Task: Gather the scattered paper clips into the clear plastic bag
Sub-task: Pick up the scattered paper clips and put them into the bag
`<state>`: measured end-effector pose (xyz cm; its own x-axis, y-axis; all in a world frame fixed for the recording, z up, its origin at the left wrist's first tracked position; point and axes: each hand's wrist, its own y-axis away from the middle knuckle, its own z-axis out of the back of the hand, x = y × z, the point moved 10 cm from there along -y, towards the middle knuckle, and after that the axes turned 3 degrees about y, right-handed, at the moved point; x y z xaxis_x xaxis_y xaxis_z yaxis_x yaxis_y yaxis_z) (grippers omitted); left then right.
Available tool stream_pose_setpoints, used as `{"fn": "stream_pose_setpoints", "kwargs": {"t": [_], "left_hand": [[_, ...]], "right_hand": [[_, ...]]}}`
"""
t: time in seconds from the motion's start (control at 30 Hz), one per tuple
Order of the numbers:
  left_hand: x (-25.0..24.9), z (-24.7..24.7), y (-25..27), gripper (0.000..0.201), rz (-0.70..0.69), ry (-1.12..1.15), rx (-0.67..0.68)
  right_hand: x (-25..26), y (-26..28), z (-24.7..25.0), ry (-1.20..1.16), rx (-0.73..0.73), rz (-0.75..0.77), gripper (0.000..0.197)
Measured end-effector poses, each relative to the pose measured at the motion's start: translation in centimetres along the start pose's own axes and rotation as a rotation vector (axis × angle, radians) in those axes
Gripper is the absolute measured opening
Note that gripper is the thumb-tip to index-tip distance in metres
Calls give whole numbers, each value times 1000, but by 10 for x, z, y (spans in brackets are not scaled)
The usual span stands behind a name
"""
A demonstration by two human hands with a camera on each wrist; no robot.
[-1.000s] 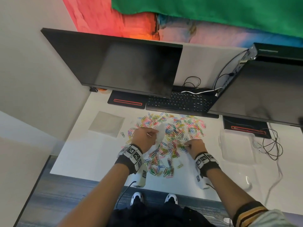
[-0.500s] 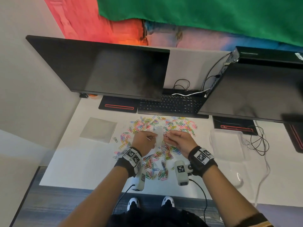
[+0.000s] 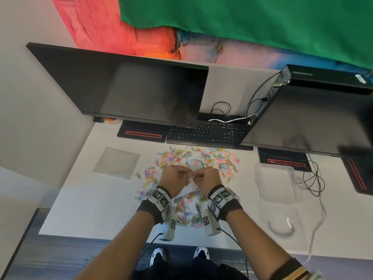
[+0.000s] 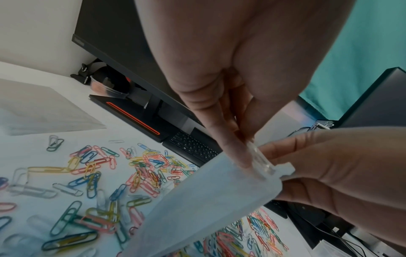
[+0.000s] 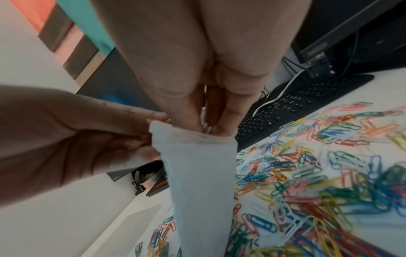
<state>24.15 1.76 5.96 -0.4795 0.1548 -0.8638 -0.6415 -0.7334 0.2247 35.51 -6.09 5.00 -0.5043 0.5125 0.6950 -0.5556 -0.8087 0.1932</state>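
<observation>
Above the heap of coloured wire paper clips [image 3: 193, 158] on the white tabletop [image 3: 86, 201], the left hand [image 3: 175, 179] is pinching the clear plastic bag [image 5: 202, 173] at its mouth, while the right hand's [image 3: 204, 178] fingers [image 5: 228, 114] are dipping inside, pinching a clip. The limp mouth could collapse and clips spill.

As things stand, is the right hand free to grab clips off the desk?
Probably not yet. The right hand and the left hand both pinch the top of the bag, held up above the clips. It would have to let go first.
</observation>
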Motion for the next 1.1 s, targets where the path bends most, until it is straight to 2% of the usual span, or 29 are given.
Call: {"fn": "stream_pose_setpoints", "kwargs": {"t": [0.07,0.2,0.33,0.5,0.6,0.67,0.7,0.77,0.83,0.87,1.0,1.1], "left_hand": [[-2,3,-1,20,-18,-8,-6],[-2,7,-3,19,-26,-17,-12],[-1,7,-4,18,-16,-23,9],[2,12,-7,18,-1,-4,14],[9,25,-10,19,30,3,-5],[12,35,-10,19,46,9,-38],[13,39,-11,19,49,21,-56],[16,43,-11,19,52,22,-72],[18,43,-9,18,48,8,-69],[20,43,-8,18,48,9,-69],[26,41,-5,20,62,12,-69],[25,40,-3,19,58,14,-68]], "right_hand": [[4,0,-4,32,19,15,28],[14,0,-6,46,36,92,24],[19,-1,-15,138,132,151,26],[32,4,3,-23,138,239,11],[11,1,35,-177,56,163,12],[-38,-5,51,-168,-10,0,26],[-70,-7,52,-70,10,-120,42],[-133,-1,34,197,173,-362,86],[-166,7,9,279,265,-449,116],[-168,8,-1,268,255,-422,120],[-141,-4,-32,335,162,-201,103],[-117,-12,-48,426,162,-69,78]]}}
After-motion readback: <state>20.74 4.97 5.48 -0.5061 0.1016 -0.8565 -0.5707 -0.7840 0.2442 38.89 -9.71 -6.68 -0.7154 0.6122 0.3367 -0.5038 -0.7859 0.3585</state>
